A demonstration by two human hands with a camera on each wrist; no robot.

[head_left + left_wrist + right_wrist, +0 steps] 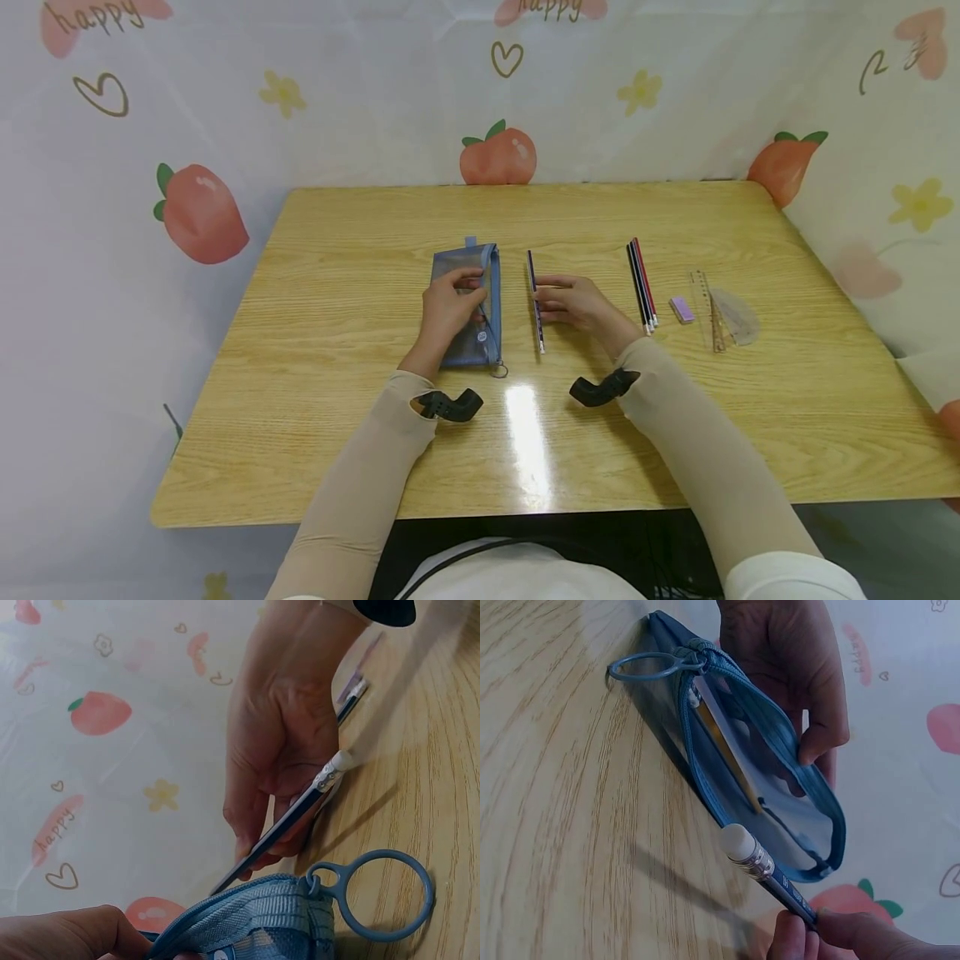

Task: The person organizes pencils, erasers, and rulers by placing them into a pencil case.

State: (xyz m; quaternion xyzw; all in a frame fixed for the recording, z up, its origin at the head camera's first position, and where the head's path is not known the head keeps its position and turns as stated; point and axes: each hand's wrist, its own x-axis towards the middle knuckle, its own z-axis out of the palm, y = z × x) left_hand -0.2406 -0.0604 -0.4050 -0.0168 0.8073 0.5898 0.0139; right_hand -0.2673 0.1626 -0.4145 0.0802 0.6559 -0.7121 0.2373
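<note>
A blue zippered mesh pencil pouch lies on the table, its opening facing right. My left hand pinches the upper edge of that opening between thumb and fingers and holds it apart. Just right of the pouch, my right hand pinches a dark blue pencil near its middle. The pencil's white eraser end points toward me, and the right wrist view shows it close to the pouch mouth but outside. Inside the pouch, a yellowish pencil is visible. A blue ring hangs from the zipper end.
To the right lie several dark and red pencils side by side. Past them are a purple eraser, a clear ruler and a transparent protractor. The wooden table meets a printed cloth backdrop.
</note>
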